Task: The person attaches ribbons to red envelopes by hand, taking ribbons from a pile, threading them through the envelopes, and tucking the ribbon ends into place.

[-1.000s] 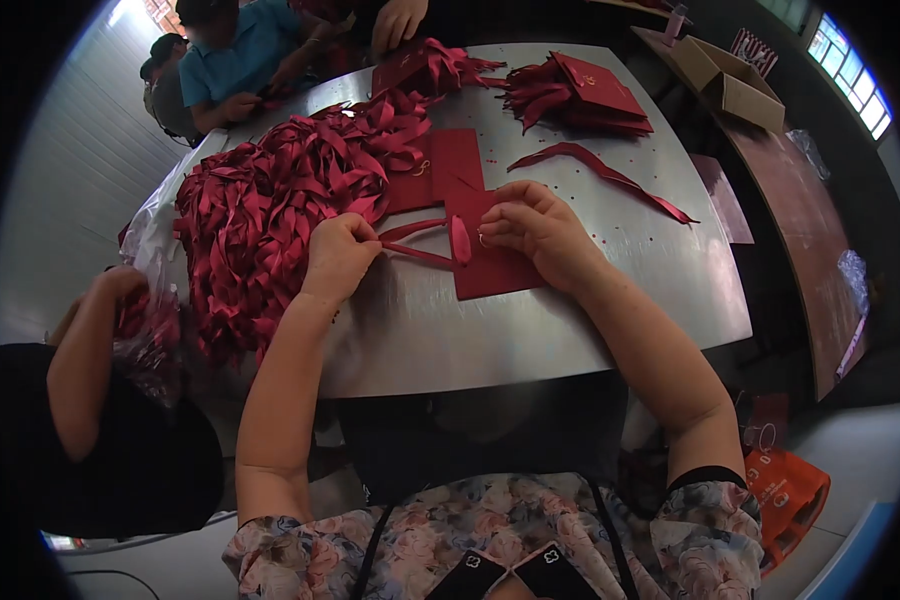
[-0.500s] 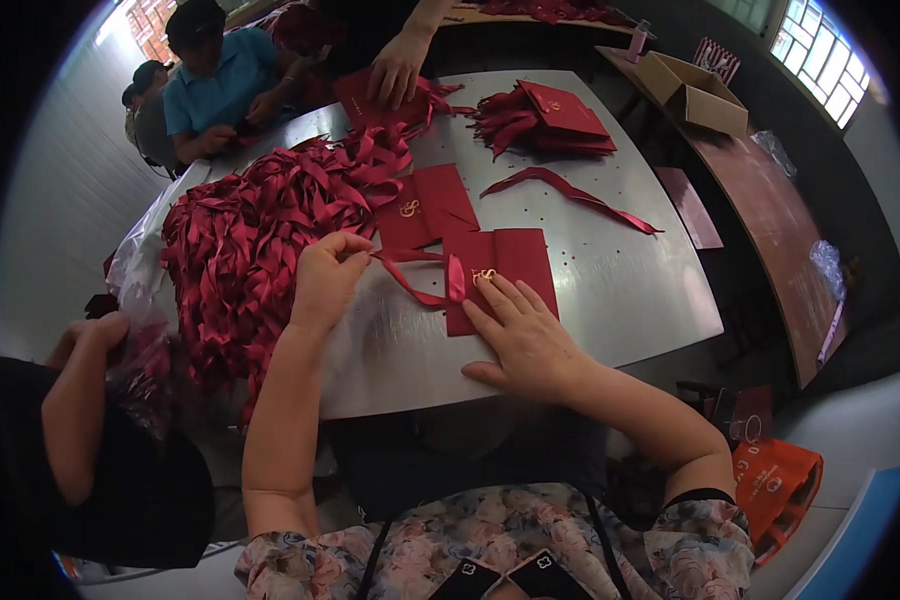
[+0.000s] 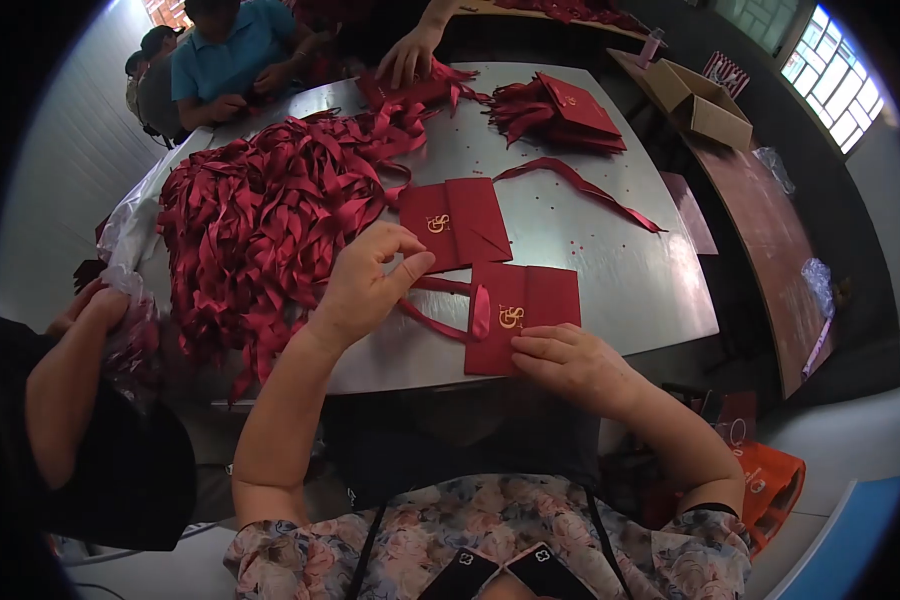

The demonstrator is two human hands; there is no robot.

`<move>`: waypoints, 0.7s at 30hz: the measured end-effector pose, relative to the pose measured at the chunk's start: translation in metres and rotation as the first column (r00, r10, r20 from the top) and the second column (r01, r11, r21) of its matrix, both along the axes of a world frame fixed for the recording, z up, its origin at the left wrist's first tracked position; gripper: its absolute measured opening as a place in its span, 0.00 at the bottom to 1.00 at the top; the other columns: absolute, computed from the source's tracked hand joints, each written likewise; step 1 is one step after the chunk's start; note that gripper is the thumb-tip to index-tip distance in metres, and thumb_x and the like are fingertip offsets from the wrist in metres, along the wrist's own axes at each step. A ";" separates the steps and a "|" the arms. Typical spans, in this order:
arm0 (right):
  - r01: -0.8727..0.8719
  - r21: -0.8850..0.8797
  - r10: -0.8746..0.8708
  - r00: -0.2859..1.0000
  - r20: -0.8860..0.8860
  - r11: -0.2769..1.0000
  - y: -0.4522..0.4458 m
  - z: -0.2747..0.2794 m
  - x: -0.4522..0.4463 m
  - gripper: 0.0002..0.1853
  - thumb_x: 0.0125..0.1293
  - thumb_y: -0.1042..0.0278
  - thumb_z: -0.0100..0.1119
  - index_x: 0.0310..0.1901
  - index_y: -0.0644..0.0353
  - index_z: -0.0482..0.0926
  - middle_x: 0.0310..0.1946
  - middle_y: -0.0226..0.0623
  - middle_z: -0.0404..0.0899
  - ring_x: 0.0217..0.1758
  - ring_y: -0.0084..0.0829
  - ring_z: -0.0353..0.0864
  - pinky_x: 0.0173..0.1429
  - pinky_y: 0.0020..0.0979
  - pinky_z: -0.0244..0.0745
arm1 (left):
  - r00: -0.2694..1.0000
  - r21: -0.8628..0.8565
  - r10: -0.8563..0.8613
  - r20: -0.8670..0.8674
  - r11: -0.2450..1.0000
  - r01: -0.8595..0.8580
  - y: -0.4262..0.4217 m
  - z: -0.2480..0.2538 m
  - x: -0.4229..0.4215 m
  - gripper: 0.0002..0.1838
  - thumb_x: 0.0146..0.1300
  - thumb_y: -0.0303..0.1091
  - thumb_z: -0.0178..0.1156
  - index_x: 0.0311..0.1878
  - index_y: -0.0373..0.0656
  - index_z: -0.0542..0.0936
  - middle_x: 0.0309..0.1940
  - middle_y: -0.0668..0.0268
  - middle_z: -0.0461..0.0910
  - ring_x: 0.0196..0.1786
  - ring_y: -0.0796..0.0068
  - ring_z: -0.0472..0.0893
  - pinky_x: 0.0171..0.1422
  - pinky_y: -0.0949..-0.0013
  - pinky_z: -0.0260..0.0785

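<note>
A small dark red paper gift bag (image 3: 550, 290) with a gold logo lies flat at the table's near edge. My right hand (image 3: 580, 370) is on its lower part, fingers together and closed on the bag. A red ribbon handle (image 3: 440, 322) runs left from the bag and passes behind my left hand (image 3: 370, 285). That hand's thumb and forefinger are drawn together in a pinch; whatever they hold, if anything, is hidden. Just beyond, a second red gift bag (image 3: 475, 215) with the same gold logo lies close to my left fingertips.
A big heap of red ribbons (image 3: 260, 230) covers the table's left side. Several red bags (image 3: 580, 110) are stacked at the back right, near a loose ribbon (image 3: 590, 187). A co-worker's hand (image 3: 410, 55) touches another bag; a cardboard box (image 3: 695, 105) stands on a side bench.
My left hand has moved right, toward the second bag. My right hand's fingers have gone from spread to closed together, lower on the bag. Both bags appear lower and further right in view.
</note>
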State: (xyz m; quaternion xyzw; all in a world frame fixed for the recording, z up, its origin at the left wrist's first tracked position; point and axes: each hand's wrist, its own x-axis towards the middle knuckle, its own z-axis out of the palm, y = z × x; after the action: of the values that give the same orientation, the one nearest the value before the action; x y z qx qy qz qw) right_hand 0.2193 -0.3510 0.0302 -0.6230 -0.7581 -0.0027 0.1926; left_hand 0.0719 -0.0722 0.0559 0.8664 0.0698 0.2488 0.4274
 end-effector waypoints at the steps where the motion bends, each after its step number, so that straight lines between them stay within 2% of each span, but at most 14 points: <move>1: -0.021 0.017 0.020 0.998 0.053 1.000 -0.001 0.008 0.001 0.19 0.55 0.73 0.61 0.52 0.58 0.80 0.55 0.38 0.80 0.58 0.40 0.80 0.60 0.38 0.77 | 1.000 -0.032 0.007 -0.024 0.999 -0.007 0.003 -0.004 0.000 0.09 0.65 0.33 0.63 0.42 0.36 0.82 0.43 0.60 0.80 0.46 0.64 0.79 0.53 0.68 0.70; 2: -0.024 0.018 0.023 0.998 0.058 1.000 -0.001 0.014 0.003 0.19 0.55 0.73 0.61 0.52 0.58 0.80 0.55 0.38 0.80 0.58 0.40 0.80 0.60 0.38 0.77 | 1.000 -0.031 0.010 -0.019 0.999 -0.011 0.006 -0.008 0.002 0.09 0.65 0.33 0.63 0.42 0.36 0.82 0.43 0.60 0.80 0.46 0.64 0.79 0.53 0.68 0.70; 4: 0.028 0.159 -0.044 0.994 0.102 0.987 0.002 0.029 0.008 0.17 0.55 0.72 0.60 0.49 0.56 0.82 0.51 0.38 0.81 0.55 0.39 0.82 0.57 0.38 0.77 | 0.997 0.139 -0.030 0.074 0.990 0.020 0.014 -0.018 0.012 0.11 0.67 0.35 0.58 0.44 0.38 0.83 0.49 0.59 0.80 0.52 0.60 0.79 0.58 0.65 0.70; 5: 0.102 0.243 -0.139 0.981 0.137 0.965 0.005 0.041 0.008 0.16 0.53 0.73 0.62 0.46 0.55 0.84 0.48 0.37 0.82 0.49 0.38 0.84 0.52 0.36 0.79 | 0.997 0.138 -0.023 0.079 0.990 0.012 0.021 -0.028 0.018 0.11 0.67 0.35 0.58 0.44 0.38 0.83 0.49 0.59 0.80 0.52 0.60 0.79 0.58 0.65 0.70; 7: 0.224 0.331 -0.285 0.947 0.148 0.917 0.008 0.057 0.014 0.15 0.52 0.73 0.62 0.44 0.55 0.85 0.46 0.38 0.82 0.48 0.39 0.83 0.52 0.37 0.78 | 0.978 0.297 -0.174 -0.116 0.934 0.201 0.034 -0.039 0.030 0.13 0.72 0.35 0.54 0.49 0.38 0.83 0.57 0.59 0.78 0.60 0.62 0.75 0.66 0.65 0.65; 8: 0.242 0.410 -0.326 0.934 0.148 0.879 0.012 0.066 0.019 0.14 0.51 0.76 0.64 0.42 0.56 0.85 0.41 0.36 0.83 0.42 0.38 0.84 0.48 0.36 0.78 | 0.968 0.356 -0.128 -0.215 0.913 0.199 0.036 -0.041 0.034 0.16 0.72 0.38 0.52 0.48 0.39 0.84 0.59 0.58 0.77 0.62 0.60 0.74 0.67 0.62 0.64; 11: 0.388 0.496 -0.416 0.908 -0.058 0.777 0.012 0.084 0.031 0.10 0.59 0.78 0.65 0.43 0.61 0.84 0.34 0.39 0.83 0.38 0.38 0.84 0.43 0.33 0.78 | 0.984 0.399 -0.057 -0.171 0.909 0.122 0.042 -0.046 0.049 0.14 0.70 0.41 0.52 0.44 0.45 0.85 0.54 0.57 0.80 0.58 0.56 0.76 0.64 0.59 0.67; 13: 0.508 0.372 -0.377 0.848 -0.372 0.777 0.014 0.098 0.032 0.09 0.62 0.78 0.63 0.45 0.65 0.82 0.34 0.41 0.83 0.37 0.36 0.84 0.42 0.30 0.78 | 0.978 0.383 -0.020 -0.206 0.918 0.100 0.045 -0.042 0.062 0.15 0.70 0.41 0.52 0.44 0.44 0.84 0.51 0.56 0.81 0.56 0.54 0.77 0.62 0.60 0.68; 15: 0.511 0.323 -0.378 0.838 -0.394 0.796 0.021 0.106 0.042 0.10 0.65 0.77 0.61 0.47 0.67 0.81 0.34 0.43 0.83 0.36 0.34 0.84 0.41 0.27 0.79 | 0.969 0.369 0.011 -0.245 0.926 0.083 0.053 -0.045 0.073 0.15 0.70 0.41 0.52 0.43 0.42 0.84 0.49 0.55 0.82 0.53 0.53 0.78 0.60 0.61 0.69; 17: 0.425 -0.102 -0.379 0.642 -0.666 0.899 0.036 0.109 0.054 0.14 0.67 0.73 0.61 0.52 0.68 0.79 0.41 0.40 0.83 0.45 0.27 0.83 0.50 0.25 0.78 | 1.000 0.057 -0.014 -0.022 0.998 0.015 0.065 -0.064 0.087 0.17 0.72 0.41 0.51 0.45 0.38 0.83 0.44 0.55 0.83 0.47 0.55 0.81 0.56 0.62 0.70; 18: 0.370 -0.128 -0.367 0.702 -0.611 0.920 0.050 0.097 0.064 0.15 0.66 0.71 0.61 0.53 0.67 0.79 0.43 0.41 0.82 0.46 0.29 0.83 0.51 0.28 0.78 | 0.997 -0.233 0.065 0.031 0.971 -0.056 0.059 -0.054 0.087 0.18 0.72 0.41 0.52 0.47 0.34 0.82 0.41 0.57 0.84 0.44 0.66 0.81 0.54 0.65 0.71; 19: 0.317 -0.157 -0.349 0.757 -0.553 0.935 0.064 0.075 0.075 0.16 0.66 0.69 0.62 0.54 0.67 0.79 0.45 0.42 0.82 0.48 0.30 0.82 0.53 0.31 0.77 | 0.994 -0.321 0.096 0.050 0.944 -0.075 0.057 -0.042 0.084 0.17 0.74 0.39 0.50 0.48 0.34 0.81 0.43 0.62 0.83 0.47 0.72 0.79 0.57 0.68 0.69; 20: 0.406 -0.145 -0.428 0.800 -0.421 0.902 0.072 0.058 0.083 0.17 0.66 0.69 0.62 0.54 0.65 0.79 0.46 0.43 0.81 0.49 0.33 0.82 0.54 0.33 0.77 | 0.990 -0.409 0.127 0.064 0.908 -0.090 0.055 -0.030 0.078 0.17 0.76 0.37 0.48 0.49 0.35 0.81 0.44 0.66 0.82 0.50 0.78 0.77 0.60 0.70 0.68; 21: 0.489 -0.123 -0.503 0.818 -0.281 0.864 0.077 0.040 0.092 0.17 0.65 0.68 0.63 0.54 0.64 0.80 0.47 0.44 0.80 0.50 0.36 0.81 0.55 0.36 0.77 | 0.981 -0.344 0.178 0.072 0.928 -0.143 0.048 -0.017 0.068 0.15 0.76 0.36 0.49 0.49 0.35 0.81 0.42 0.67 0.82 0.46 0.79 0.78 0.57 0.74 0.69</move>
State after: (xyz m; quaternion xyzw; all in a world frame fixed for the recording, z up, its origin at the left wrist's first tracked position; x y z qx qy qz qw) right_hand 0.3117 -0.2738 0.0705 -0.7956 -0.5310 0.0601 0.2853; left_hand 0.1402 -0.0239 0.0391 0.7579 0.1601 0.3110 0.5506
